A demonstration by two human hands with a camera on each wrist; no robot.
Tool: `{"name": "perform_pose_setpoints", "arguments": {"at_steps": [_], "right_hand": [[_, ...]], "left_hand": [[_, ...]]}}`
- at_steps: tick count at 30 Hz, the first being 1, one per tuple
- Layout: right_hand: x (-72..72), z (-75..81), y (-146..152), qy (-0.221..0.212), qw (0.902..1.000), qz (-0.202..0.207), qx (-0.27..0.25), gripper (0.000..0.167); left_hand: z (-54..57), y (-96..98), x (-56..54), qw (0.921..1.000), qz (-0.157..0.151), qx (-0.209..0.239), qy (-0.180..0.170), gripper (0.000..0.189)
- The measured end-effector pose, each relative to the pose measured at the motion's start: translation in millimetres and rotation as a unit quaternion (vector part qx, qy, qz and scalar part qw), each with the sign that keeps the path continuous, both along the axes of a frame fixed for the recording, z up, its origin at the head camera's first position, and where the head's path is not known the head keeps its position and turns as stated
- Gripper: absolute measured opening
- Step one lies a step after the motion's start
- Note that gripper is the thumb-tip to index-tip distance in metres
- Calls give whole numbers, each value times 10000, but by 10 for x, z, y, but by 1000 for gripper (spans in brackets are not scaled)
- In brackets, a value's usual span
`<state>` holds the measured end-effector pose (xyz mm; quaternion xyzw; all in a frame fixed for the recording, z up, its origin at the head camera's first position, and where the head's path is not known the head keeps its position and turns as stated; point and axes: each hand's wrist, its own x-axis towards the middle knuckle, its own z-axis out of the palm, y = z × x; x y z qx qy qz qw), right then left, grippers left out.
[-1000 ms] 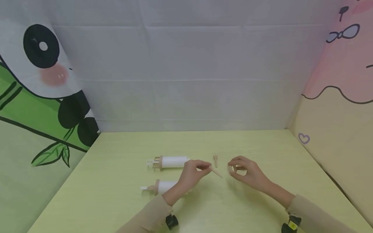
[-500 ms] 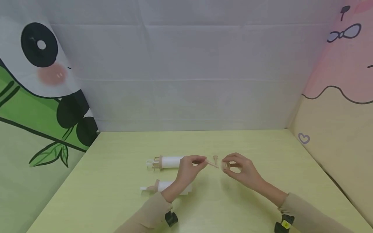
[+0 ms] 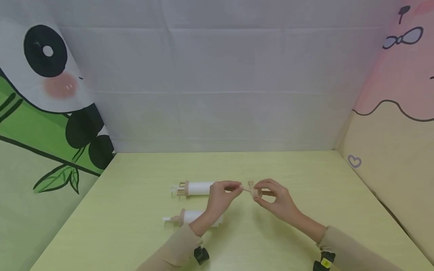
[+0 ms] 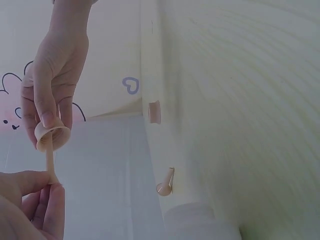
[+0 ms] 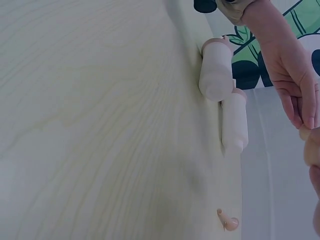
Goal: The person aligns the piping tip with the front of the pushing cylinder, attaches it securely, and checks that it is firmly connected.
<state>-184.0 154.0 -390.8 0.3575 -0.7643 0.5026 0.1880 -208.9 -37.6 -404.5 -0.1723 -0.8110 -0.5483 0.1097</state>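
Observation:
In the head view my left hand pinches a thin beige stick between thumb and fingertips. My right hand holds a small beige ring-shaped cap by its rim. The left wrist view shows the stick pointing into the open mouth of the cap; whether its tip touches inside cannot be told. Behind the hands a small beige peg with a wider head lies on the table, partly covered by the cap and right hand.
Two white cylinders with beige collars, a far one and a near one, lie left, partly behind my left hand and forearm. In the left wrist view, a small pinkish spool-like piece rests on the table. A white cloth wall stands behind.
My right hand has moved left with the cap until it meets the stick's end. My left hand has shifted slightly left and raised the stick closer to level.

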Motion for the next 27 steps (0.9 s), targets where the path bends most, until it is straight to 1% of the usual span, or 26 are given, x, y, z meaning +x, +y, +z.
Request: {"name": "perform_pose_setpoints", "arguments": {"at_steps": [4, 9, 13, 17, 21, 27], "right_hand": [[-3, -13, -15, -118, 9999, -39, -11, 31], [-7, -8, -27, -84, 9998, -159, -34, 31], [-11, -4, -34, -112, 9996, -235, -59, 32], [-18, -5, -43, -153, 9995, -227, -154, 32], [-30, -19, -54, -174, 9992, -119, -331, 30], [-35, -61, -83, -400, 9971, 44, -646, 30]], "left_hand": [[-13, 10, 5, 9999, 4, 115, -116, 21], [-20, 29, 24, 9995, -10, 225, -204, 23], [-12, 46, 49, 9993, -72, 334, -158, 23], [-7, 63, 65, 9989, -150, 433, -67, 21], [-7, 80, 72, 9986, -198, 487, -4, 19], [-26, 99, 66, 9976, -309, 594, 173, 18]]}}
